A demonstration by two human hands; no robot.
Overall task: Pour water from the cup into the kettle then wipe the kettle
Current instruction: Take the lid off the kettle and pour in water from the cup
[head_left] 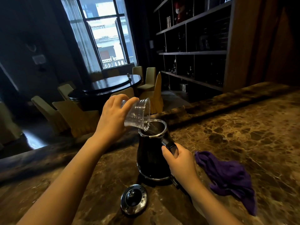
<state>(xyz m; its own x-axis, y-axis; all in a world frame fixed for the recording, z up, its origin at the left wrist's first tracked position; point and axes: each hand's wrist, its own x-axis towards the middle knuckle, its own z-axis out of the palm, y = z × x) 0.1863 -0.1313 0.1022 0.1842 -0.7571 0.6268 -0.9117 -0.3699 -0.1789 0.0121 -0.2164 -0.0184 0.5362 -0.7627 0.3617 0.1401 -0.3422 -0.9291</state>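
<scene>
The left hand [113, 116] has its grip wrapped round the base end of a clear cup [138, 116], thumb on the near wall and fingers behind. The cup is tipped well past level, its long axis slanting down and to the right, so that its lip hangs just inside the open mouth of the kettle [152, 153]. A little water shows at the lowest edge of the lip; I cannot tell how much is left in the cup.

The right hand [178, 159] is clenched on the kettle's black handle, steadying the kettle, which stands upright on the counter [243, 124]. The kettle's lid [134, 199] lies off, on the counter just in front of the kettle.

The purple cloth [227, 177] lies crumpled on the counter to the right of the kettle, just beside the right hand and well apart from the left. Its long axis runs from near the handle down and away to the right. So pouring looks to be step 1 of 2, under way; for the wiping, the right hand is plainly the nearer one, needing only to let go of the handle and move right.
</scene>
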